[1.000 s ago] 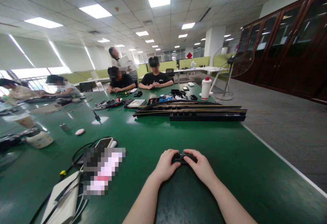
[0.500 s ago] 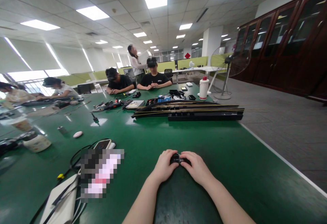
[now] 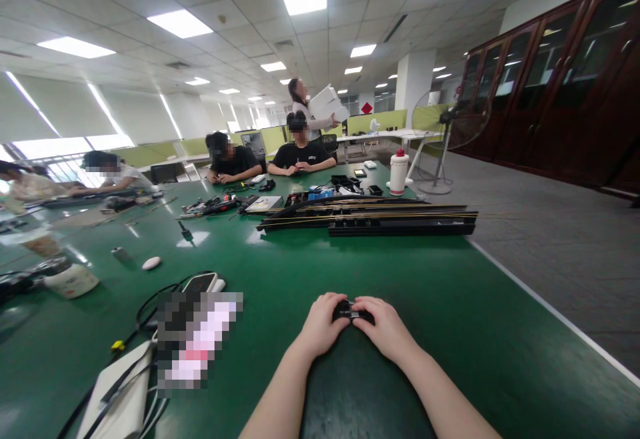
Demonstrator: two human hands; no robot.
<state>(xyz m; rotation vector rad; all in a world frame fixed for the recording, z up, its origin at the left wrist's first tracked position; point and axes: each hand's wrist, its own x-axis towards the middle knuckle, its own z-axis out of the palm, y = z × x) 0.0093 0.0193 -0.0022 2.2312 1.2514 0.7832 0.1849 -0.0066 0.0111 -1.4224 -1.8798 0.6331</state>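
Both hands meet over a small black object at the near middle of the green table. My left hand closes round its left end, thumb in front and fingers behind. Its right end is gripped the same way by my right hand. A shiny strip shows on the object between the fingertips. Most of it is covered by my fingers, so I cannot make out its exact kind.
Long black strips with thin brass-coloured rods lie across the table ahead. Behind them stand a white bottle with a red cap and mixed tools. To my left are a blurred-out item, cables and a white notebook. Several people sit opposite.
My hands and the black object stay nearly in place. In the background, a standing person carrying a white box has moved to the right.
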